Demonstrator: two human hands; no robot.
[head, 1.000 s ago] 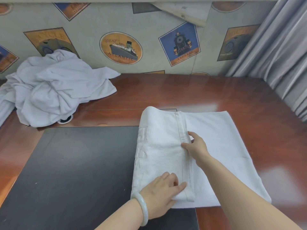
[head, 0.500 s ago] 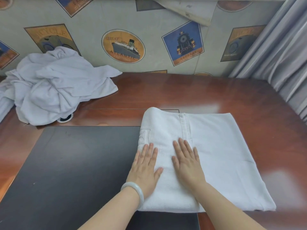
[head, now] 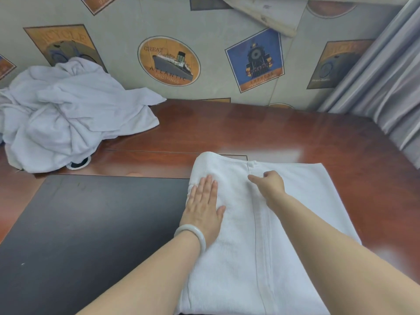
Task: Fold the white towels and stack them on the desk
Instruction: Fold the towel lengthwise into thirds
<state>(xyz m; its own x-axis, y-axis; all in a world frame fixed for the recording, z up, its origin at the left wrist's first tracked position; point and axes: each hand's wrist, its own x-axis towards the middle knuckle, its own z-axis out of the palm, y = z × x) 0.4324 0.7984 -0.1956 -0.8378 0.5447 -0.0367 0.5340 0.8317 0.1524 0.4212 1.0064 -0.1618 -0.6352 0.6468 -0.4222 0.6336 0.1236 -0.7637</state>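
A white towel (head: 302,223) lies partly folded on the desk (head: 250,128), its left part turned over onto the middle, with a stitched hem running toward me. My left hand (head: 204,205) presses flat on that turned-over left part, fingers straight. My right hand (head: 270,185) is at the far end of the hem; its fingers are curled and the thumb lies on the hem edge. A crumpled heap of white towels (head: 68,119) sits at the back left against the wall.
A black mat (head: 91,235) covers the desk's near left, and the towel overlaps its right edge. A round cable grommet (head: 78,163) peeks out under the heap. Grey curtains (head: 381,87) hang at the right. A papered wall closes off the back.
Both hands slid away from me along the towel. My left hand stays flat and is now nearer the left fold. My right hand went from flat to curled at the hem's far end.
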